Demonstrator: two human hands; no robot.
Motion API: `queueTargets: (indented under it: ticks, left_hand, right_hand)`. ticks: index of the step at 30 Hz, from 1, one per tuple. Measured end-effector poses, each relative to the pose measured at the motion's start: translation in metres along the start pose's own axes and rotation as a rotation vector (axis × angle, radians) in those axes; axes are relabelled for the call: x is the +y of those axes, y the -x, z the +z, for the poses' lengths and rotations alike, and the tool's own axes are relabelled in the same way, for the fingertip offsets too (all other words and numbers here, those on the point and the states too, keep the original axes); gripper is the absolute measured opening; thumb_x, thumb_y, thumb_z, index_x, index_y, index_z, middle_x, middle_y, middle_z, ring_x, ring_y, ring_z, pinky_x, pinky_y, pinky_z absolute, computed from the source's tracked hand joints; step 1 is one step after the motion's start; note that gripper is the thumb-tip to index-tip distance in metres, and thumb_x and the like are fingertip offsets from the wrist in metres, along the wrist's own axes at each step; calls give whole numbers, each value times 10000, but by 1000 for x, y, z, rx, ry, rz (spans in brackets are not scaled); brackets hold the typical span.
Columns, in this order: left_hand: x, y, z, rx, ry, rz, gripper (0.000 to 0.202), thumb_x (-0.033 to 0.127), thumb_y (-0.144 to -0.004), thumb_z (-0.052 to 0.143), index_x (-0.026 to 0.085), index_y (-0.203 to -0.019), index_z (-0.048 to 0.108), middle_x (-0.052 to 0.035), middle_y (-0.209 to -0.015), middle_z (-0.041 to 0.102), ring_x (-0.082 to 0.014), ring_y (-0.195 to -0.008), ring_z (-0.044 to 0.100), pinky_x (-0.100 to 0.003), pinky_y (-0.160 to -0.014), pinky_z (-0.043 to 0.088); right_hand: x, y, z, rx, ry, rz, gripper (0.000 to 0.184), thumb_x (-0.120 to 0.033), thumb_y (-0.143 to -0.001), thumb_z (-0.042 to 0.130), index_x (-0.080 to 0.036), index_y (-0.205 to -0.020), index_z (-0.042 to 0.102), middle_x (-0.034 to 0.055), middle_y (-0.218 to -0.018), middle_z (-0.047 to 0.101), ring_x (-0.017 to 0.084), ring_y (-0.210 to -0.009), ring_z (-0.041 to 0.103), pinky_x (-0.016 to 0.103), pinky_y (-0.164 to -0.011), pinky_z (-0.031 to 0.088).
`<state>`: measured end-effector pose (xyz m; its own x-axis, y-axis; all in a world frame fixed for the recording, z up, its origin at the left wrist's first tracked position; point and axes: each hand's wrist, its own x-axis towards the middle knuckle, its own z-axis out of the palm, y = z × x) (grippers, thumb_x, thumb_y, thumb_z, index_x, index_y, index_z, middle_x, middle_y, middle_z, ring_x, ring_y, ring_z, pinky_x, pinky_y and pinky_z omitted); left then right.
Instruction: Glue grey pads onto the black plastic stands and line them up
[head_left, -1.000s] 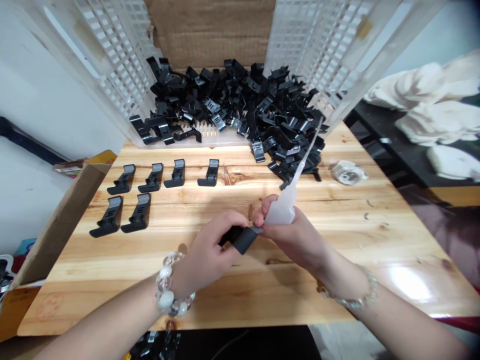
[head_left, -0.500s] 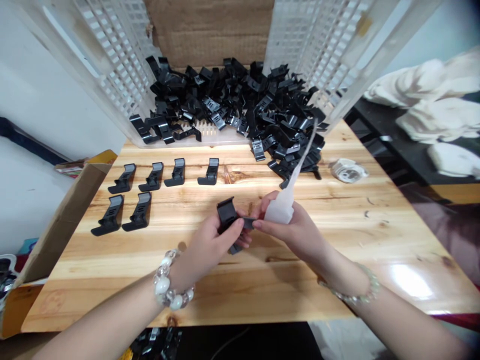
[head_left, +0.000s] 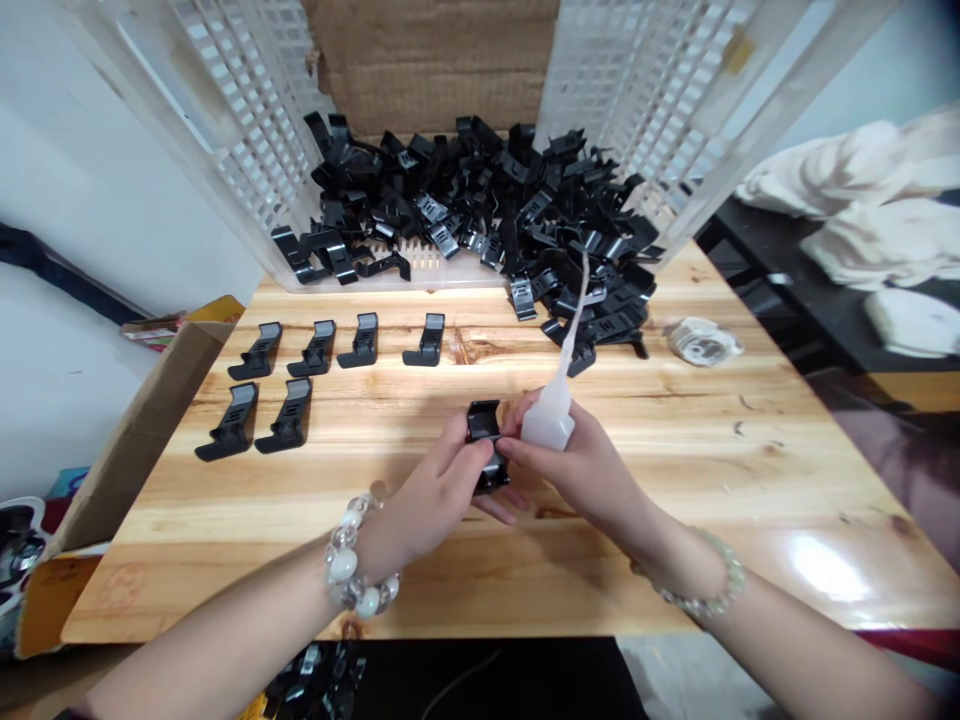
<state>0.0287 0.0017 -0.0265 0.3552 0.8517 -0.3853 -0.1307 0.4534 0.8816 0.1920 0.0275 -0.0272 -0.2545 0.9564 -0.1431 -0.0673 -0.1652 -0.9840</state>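
Over the middle of the table, my left hand (head_left: 442, 475) is closed on a black plastic clip (head_left: 484, 418), thumb pressed on its middle. My right hand (head_left: 574, 465) grips a small white squeeze bottle (head_left: 549, 420) with a long thin nozzle that points up and away from me. The right thumb and fingertips also meet the clip beside the left thumb. Part of the clip is hidden by the fingers. To the left, several black clips (head_left: 360, 342) lie apart in two rows on the wooden table (head_left: 360, 545).
A white plastic crate (head_left: 255, 190) lined with cardboard (head_left: 431, 65) stands at the back, open towards me, with a heap of black clips (head_left: 480, 200) spilling out at right. A tape roll (head_left: 703, 343) lies on the right. At the left edge is a cardboard box (head_left: 135, 430).
The clip in my left hand has turned more upright and the hands have come closer together. The bottle's nozzle has swung left. The whole view has shifted slightly.
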Motion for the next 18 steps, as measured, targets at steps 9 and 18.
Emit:
queueTargets:
  ticks: [9,18]
  left_hand:
    - [5,-6,-6,12,142,32,196,347,-898,584,167,-964,545,-33,-760,684,-217,-765,735,-331,-685,613]
    - [6,-11,-11,25,167,-4,170,292,-885,599,130,-939,601,-74,-775,720,-191,-758,716,-295,-667,595]
  right_hand:
    - [-11,-16,-31,98,-116,-11,428,-515,-776,727,-260,-857,392,-24,-689,655,130,-456,566,209,-336,287]
    - [-24,-39,-77,246,-402,-12,304,-366,-666,863,-211,-744,614,-43,-648,605,43,-468,427,172,-378,347]
